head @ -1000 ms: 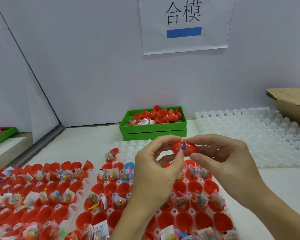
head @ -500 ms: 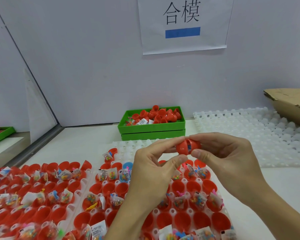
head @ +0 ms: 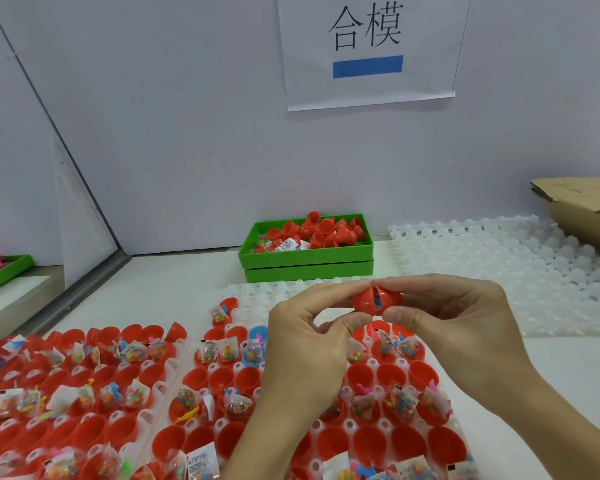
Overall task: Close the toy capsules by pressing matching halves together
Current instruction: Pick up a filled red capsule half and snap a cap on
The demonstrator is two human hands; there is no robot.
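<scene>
Two red plastic capsule halves (head: pixel 377 301) are being held together above the trays, a narrow gap with something blue inside showing at the seam; the left half is being pinched between thumb and forefinger of the left hand (head: pixel 305 344), the right half likewise by the right hand (head: pixel 461 327). Below them, white plastic cell trays (head: pixel 174 358) filled with open red cups and small clear toy packets are being kept on the white table (head: pixel 174 282), and a green plastic bin (head: pixel 309 261) of loose red halves is being kept near the wall beside an empty translucent tray (head: pixel 520 271).
</scene>
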